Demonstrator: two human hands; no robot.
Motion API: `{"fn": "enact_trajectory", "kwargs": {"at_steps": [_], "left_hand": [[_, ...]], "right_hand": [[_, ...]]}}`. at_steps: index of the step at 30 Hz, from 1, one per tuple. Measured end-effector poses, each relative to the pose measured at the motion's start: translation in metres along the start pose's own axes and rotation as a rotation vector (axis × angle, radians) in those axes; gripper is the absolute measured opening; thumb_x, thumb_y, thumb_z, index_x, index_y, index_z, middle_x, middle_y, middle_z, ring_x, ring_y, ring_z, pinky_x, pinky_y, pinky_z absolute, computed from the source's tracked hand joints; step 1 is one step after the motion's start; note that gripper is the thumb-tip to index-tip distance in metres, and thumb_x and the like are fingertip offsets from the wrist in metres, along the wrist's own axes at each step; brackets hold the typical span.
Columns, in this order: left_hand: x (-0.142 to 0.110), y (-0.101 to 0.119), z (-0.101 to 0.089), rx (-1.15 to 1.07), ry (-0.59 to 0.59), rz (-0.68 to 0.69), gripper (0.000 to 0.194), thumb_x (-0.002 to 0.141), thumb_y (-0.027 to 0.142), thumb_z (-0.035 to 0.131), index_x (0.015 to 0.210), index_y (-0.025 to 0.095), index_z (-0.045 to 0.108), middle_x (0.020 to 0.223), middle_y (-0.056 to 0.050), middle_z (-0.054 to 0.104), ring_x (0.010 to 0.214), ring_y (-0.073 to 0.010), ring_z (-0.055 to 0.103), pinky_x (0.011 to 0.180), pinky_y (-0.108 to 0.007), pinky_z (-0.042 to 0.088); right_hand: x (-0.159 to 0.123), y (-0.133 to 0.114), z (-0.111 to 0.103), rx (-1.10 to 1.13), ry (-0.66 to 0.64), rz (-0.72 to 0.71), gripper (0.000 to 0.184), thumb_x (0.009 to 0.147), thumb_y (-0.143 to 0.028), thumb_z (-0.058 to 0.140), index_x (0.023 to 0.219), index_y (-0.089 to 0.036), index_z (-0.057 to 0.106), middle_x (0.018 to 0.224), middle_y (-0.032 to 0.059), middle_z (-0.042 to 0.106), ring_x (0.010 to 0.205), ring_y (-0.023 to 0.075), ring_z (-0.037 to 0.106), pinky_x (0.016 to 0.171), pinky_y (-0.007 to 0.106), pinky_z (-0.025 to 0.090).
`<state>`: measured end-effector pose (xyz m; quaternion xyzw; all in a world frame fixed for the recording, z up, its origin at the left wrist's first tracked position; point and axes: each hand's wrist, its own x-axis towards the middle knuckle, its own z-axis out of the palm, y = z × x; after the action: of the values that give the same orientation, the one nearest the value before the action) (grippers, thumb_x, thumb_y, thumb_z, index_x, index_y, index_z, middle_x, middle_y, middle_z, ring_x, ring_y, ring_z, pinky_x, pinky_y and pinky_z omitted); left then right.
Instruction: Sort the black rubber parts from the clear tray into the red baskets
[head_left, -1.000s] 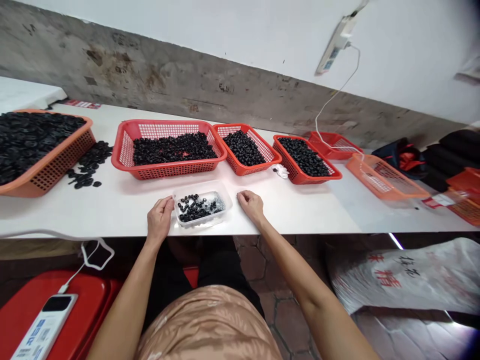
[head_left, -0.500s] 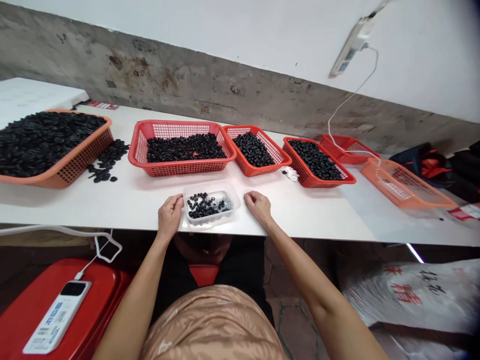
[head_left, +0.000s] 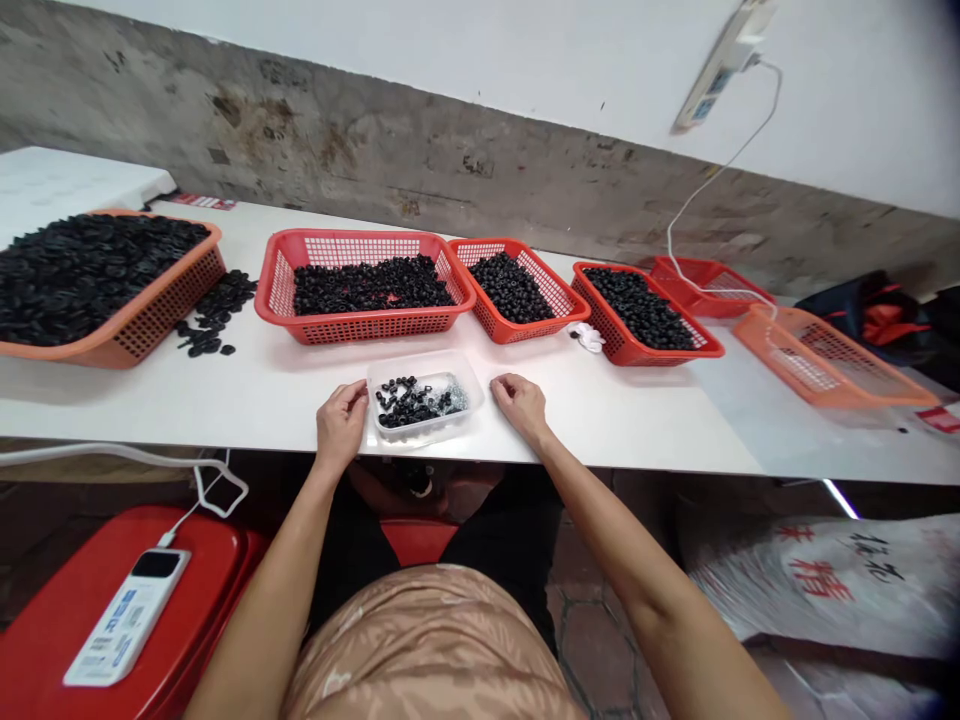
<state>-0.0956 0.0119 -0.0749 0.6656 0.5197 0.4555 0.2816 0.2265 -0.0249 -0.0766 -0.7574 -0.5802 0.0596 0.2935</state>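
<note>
A white tabletop carries red mesh baskets across the middle of the frame, and at lower center a clear plastic tub of small black pieces sits between the left hand and right hand, their fingers relaxed and empty.

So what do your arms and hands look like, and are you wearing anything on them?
My left hand and right hand are bare, with no gloves. No sleeves show on my left arm or right arm. Below them is a shiny peach top.

Black pieces unclear, orange basket cut off
</note>
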Motion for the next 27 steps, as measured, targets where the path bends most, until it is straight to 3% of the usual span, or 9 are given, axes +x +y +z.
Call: {"fn": "enact_trajectory", "kwargs": {"at_steps": [17, 27], "left_hand": [[0.0003, -0.0018, 0.0, 0.005, -0.003, 0.0, 0.035, 0.084, 0.028, 0.054, 0.111, 0.016, 0.072, 0.101, -0.007, 0.07, 0.091, -0.021, 0.065, 0.088, -0.031, 0.05], [-0.0039, 0.0015, -0.0014, -0.024, 0.004, -0.028, 0.031, 0.088, 0.028, 0.055, 0.112, 0.015, 0.07, 0.097, -0.007, 0.07, 0.087, -0.0194, 0.066, 0.079, -0.029, 0.053]], "right_hand": [[-0.0032, 0.0029, -0.0016, 0.063, -0.013, -0.033, 0.027, 0.09, -0.036, 0.05, 0.086, -0.022, 0.074, 0.092, 0.0049, 0.075, 0.08, 0.0199, 0.065, 0.072, 0.028, 0.044], [-0.0098, 0.0059, -0.004, 0.263, 0.009, -0.075, 0.034, 0.089, -0.042, 0.049, 0.088, -0.018, 0.073, 0.091, 0.0084, 0.074, 0.075, 0.0201, 0.065, 0.072, 0.031, 0.047]]}}
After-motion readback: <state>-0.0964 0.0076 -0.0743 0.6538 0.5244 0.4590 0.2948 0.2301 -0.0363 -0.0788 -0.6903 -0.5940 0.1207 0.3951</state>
